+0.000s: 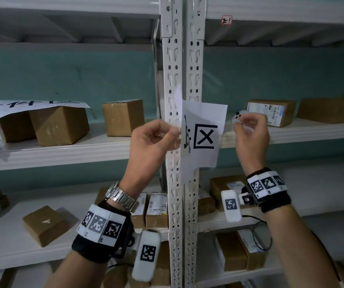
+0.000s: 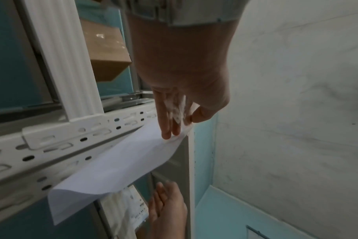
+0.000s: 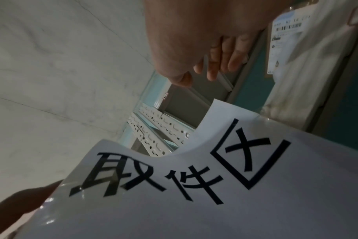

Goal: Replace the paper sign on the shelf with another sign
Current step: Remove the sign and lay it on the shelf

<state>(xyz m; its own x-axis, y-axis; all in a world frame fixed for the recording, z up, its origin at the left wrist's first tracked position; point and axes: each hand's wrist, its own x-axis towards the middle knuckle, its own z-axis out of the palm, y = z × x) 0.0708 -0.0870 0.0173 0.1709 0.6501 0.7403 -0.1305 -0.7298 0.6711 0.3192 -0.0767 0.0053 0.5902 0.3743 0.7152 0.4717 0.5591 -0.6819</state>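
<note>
Two signs show: one lies on boxes (image 1: 58, 123) at left, the other sign (image 1: 205, 134) hangs at the post (image 1: 174, 69). Left hand (image 1: 150, 140) pinches its taped edge; right hand (image 1: 250, 136) curls around something small and white. Fixing remains, I judge.

Sign (image 1: 205, 134) before upright (image 1: 174, 80) (boxes (image 1: 123, 117) behind)
</note>
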